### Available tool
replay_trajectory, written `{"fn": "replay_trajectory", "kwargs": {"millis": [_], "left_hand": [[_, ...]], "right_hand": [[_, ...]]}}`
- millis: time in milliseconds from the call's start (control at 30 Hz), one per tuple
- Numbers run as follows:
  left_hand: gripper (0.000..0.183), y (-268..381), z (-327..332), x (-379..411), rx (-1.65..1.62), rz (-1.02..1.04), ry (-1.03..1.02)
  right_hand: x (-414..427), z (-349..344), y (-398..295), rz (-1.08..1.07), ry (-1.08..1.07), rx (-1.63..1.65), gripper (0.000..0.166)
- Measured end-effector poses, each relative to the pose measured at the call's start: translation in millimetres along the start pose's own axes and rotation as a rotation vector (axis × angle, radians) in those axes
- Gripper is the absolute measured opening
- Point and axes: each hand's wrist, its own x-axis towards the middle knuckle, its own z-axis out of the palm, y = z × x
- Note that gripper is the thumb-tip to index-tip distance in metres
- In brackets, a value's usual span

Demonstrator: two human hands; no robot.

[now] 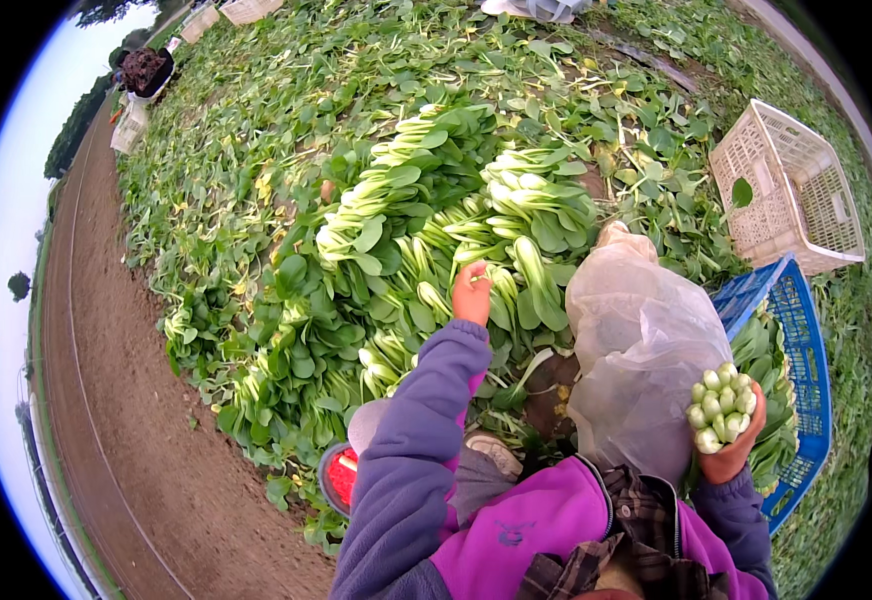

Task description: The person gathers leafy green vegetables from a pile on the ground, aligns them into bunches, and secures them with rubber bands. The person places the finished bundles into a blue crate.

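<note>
My left hand (472, 294) is over the pile of harvested bok choy (428, 225) with its fingers loosely curled. No plant shows between them, though the nearest stalks are close to the fingertips. At the right, my right hand (736, 454) grips a bunch of bok choy (722, 405), its pale stem bases facing up. That bunch is beside the blue plastic crate (811, 390), which holds more bok choy with leaves showing. A single bok choy (537, 274) lies on the pile's right edge, and the heads farther up lie in rows.
Translucent plastic sheeting (638, 345) covers my outstretched leg, between the pile and the blue crate. A white plastic crate (777, 187) stands beyond the blue one. Under my left arm is a red-topped object (342, 476). A bare soil strip (105, 390) runs along the left.
</note>
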Motion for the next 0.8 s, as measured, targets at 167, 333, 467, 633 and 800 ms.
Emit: {"fn": "replay_trajectory", "kwargs": {"millis": [167,333,467,633,800], "left_hand": [[0.036,-64,-104,81,0.727,0.134,0.168],[0.05,-37,-111,113,1.003,-0.006,0.262],[0.054,-29,-106,102,0.965,0.047,0.162],[0.026,42,-109,112,0.499,0.389,0.218],[0.038,-15,-218,204,0.748,0.129,0.376]], "right_hand": [[11,9,2,-0.028,0.132,-0.097,0.035],[20,22,-5,0.219,0.396,0.145,0.029],[24,26,-5,0.229,0.451,0.136,0.033],[23,29,-1,0.233,0.588,0.217,0.033],[29,-4,4,0.392,0.285,0.422,0.042]]}}
